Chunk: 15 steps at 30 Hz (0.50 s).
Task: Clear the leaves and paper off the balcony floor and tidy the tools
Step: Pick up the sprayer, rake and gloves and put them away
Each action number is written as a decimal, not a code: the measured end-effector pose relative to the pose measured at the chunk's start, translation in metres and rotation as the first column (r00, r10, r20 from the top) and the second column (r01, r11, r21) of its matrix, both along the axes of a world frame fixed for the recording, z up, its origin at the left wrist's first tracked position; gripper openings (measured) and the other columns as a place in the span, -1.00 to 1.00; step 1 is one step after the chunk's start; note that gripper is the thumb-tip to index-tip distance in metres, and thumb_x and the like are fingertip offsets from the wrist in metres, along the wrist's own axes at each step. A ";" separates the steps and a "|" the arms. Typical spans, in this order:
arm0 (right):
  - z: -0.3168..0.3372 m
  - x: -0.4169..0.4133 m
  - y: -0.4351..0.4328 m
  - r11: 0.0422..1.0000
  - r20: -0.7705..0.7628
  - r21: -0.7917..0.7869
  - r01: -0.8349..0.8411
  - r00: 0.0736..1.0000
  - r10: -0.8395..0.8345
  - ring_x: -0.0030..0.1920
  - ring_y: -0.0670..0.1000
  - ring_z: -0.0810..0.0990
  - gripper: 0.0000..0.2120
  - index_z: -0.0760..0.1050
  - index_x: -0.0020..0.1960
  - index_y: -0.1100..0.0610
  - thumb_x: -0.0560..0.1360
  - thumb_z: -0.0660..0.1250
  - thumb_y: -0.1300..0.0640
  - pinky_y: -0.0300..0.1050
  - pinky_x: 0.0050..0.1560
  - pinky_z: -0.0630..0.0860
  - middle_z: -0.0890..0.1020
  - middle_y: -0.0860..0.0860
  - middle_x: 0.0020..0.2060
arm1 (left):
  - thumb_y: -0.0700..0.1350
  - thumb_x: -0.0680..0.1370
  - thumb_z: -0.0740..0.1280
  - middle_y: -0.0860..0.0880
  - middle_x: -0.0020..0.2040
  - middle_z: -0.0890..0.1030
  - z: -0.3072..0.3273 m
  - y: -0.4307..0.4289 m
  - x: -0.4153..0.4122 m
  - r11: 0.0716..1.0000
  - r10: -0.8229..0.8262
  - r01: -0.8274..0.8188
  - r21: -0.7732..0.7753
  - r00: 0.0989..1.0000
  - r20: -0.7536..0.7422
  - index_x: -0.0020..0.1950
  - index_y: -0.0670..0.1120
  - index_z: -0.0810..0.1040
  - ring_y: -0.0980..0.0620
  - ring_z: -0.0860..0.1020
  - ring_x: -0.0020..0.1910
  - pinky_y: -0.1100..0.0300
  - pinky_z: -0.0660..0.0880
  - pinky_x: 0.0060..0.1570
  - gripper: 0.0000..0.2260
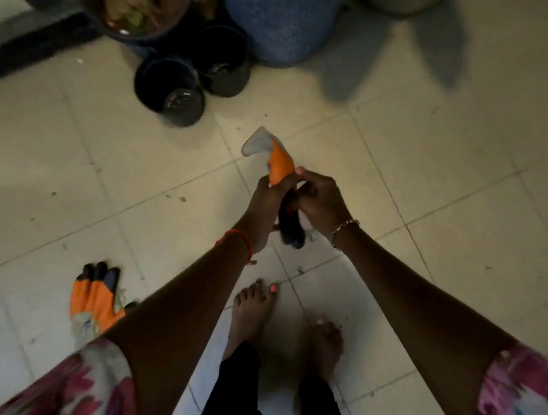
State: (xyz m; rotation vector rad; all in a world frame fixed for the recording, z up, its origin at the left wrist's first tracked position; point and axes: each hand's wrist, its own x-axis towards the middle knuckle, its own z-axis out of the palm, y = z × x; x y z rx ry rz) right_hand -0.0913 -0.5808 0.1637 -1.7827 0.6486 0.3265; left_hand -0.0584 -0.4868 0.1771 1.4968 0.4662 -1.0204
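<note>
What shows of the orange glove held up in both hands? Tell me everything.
The orange fabric glove, with a pale grey cuff on top and dark fingers hanging below, is held upright over the beige tiled floor. The left hand grips its middle from the left; the right hand pinches it from the right. It touches nothing else.

Cut off at top edge: blue pot (283,16), leaf-filled pot (141,9). Can't see mid of held glove (279,165), centre frame. Lower left, pt of floor glove (94,298) behind forearm (181,308). Can't ID floor specks (182,199).
</note>
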 end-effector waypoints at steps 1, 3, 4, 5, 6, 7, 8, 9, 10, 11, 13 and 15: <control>0.010 0.004 0.017 0.997 -0.007 0.051 -0.054 0.999 0.054 -0.30 -0.05 0.48 -0.83 0.55 0.01 0.18 0.47 0.29 0.36 -0.28 -0.27 0.40 0.54 0.02 -0.33 | 0.06 0.53 0.33 -0.19 0.12 0.56 0.008 0.018 0.000 0.998 0.055 -0.054 -0.008 0.998 0.025 0.26 -0.13 0.42 -0.10 0.57 0.00 0.04 0.53 0.01 -0.61; 0.025 0.008 0.044 0.980 -0.061 0.147 -0.135 0.988 0.145 -0.25 -0.05 0.49 -0.74 0.51 0.12 0.18 0.46 0.31 0.36 -0.24 -0.23 0.42 0.55 0.03 -0.28 | -0.04 0.56 0.30 -0.22 -0.11 0.58 0.024 0.051 -0.003 0.986 0.162 -0.163 0.041 0.986 0.030 0.17 -0.23 0.43 -0.12 0.58 -0.23 0.20 0.55 -0.31 -0.70; 0.034 0.010 0.059 0.964 -0.101 0.194 -0.184 0.973 0.206 -0.20 -0.04 0.51 -0.67 0.48 0.18 0.16 0.44 0.33 0.36 -0.22 -0.21 0.46 0.58 0.07 -0.23 | -0.09 0.58 0.27 -0.20 -0.21 0.55 0.033 0.071 -0.006 0.972 0.218 -0.219 0.087 0.976 0.020 0.15 -0.26 0.43 -0.08 0.55 -0.36 0.29 0.48 -0.47 -0.74; 0.040 0.010 0.071 0.948 -0.147 0.232 -0.220 0.955 0.258 -0.13 0.00 0.54 -0.61 0.46 0.23 0.15 0.43 0.36 0.34 -0.17 -0.15 0.51 0.61 0.12 -0.15 | -0.13 0.60 0.24 -0.17 -0.27 0.52 0.038 0.088 -0.009 0.956 0.265 -0.264 0.129 0.964 0.008 0.14 -0.27 0.42 -0.04 0.52 -0.43 0.33 0.41 -0.55 -0.78; 0.046 0.009 0.086 0.927 -0.191 0.263 -0.266 0.928 0.320 -0.05 0.05 0.56 -0.56 0.43 0.28 0.14 0.42 0.38 0.32 -0.07 -0.07 0.53 0.62 0.17 -0.07 | -0.15 0.61 0.21 -0.14 -0.29 0.49 0.046 0.108 -0.015 0.937 0.312 -0.307 0.168 0.950 -0.002 0.16 -0.26 0.43 0.00 0.50 -0.45 0.31 0.41 -0.54 -0.79; 0.050 0.007 0.098 0.907 -0.227 0.289 -0.306 0.899 0.375 0.02 0.08 0.57 -0.52 0.42 0.31 0.15 0.42 0.40 0.30 0.01 0.00 0.54 0.63 0.20 -0.01 | -0.16 0.62 0.19 -0.11 -0.29 0.47 0.050 0.125 -0.020 0.920 0.347 -0.338 0.200 0.938 -0.009 0.20 -0.27 0.43 0.01 0.48 -0.42 0.25 0.42 -0.47 -0.77; 0.053 0.005 0.109 0.885 -0.254 0.315 -0.344 0.868 0.428 0.05 0.10 0.58 -0.51 0.40 0.33 0.15 0.42 0.41 0.29 0.04 0.04 0.54 0.62 0.19 0.01 | -0.16 0.63 0.17 -0.10 -0.27 0.47 0.052 0.140 -0.025 0.909 0.362 -0.349 0.229 0.932 -0.016 0.24 -0.29 0.42 0.01 0.46 -0.37 0.23 0.42 -0.40 -0.74; 0.056 0.004 0.125 0.857 -0.276 0.333 -0.394 0.828 0.488 0.05 0.11 0.59 -0.51 0.39 0.33 0.15 0.43 0.41 0.27 0.04 0.04 0.54 0.62 0.18 0.01 | -0.16 0.64 0.15 -0.12 -0.23 0.50 0.052 0.160 -0.033 0.894 0.380 -0.362 0.262 0.925 -0.017 0.27 -0.30 0.40 -0.01 0.45 -0.34 0.19 0.43 -0.34 -0.71; 0.057 0.003 0.138 0.837 -0.293 0.344 -0.426 0.798 0.526 0.00 0.09 0.60 -0.52 0.40 0.33 0.16 0.44 0.41 0.25 0.02 0.01 0.54 0.63 0.17 -0.02 | -0.16 0.64 0.14 -0.18 -0.15 0.54 0.053 0.176 -0.040 0.883 0.386 -0.364 0.298 0.922 -0.018 0.30 -0.32 0.39 -0.04 0.45 -0.29 0.14 0.46 -0.26 -0.69; 0.057 0.001 0.154 0.820 -0.312 0.355 -0.449 0.770 0.557 -0.08 0.07 0.60 -0.55 0.41 0.31 0.17 0.45 0.40 0.25 0.00 -0.04 0.55 0.63 0.16 -0.07 | -0.16 0.65 0.13 -0.24 -0.06 0.56 0.051 0.195 -0.050 0.861 0.404 -0.374 0.344 0.914 -0.017 0.32 -0.32 0.39 -0.08 0.45 -0.24 0.09 0.46 -0.18 -0.69; 0.052 -0.003 0.180 0.812 -0.357 0.358 -0.461 0.736 0.575 -0.22 0.03 0.59 -0.60 0.43 0.27 0.19 0.46 0.39 0.24 -0.07 -0.16 0.55 0.63 0.11 -0.19 | -0.20 0.64 0.13 -0.20 -0.08 0.53 0.041 0.227 -0.067 0.827 0.412 -0.374 0.419 0.911 0.000 0.30 -0.31 0.41 -0.13 0.49 -0.17 0.13 0.41 -0.18 -0.71; 0.038 -0.011 0.213 0.825 -0.429 0.324 -0.463 0.705 0.565 -0.29 0.01 0.56 -0.61 0.43 0.27 0.23 0.46 0.38 0.25 -0.12 -0.27 0.52 0.61 0.09 -0.25 | -0.26 0.61 0.16 -0.15 -0.16 0.49 0.030 0.264 -0.091 0.809 0.409 -0.364 0.462 0.912 0.002 0.25 -0.34 0.44 -0.14 0.48 -0.13 0.15 0.36 -0.18 -0.74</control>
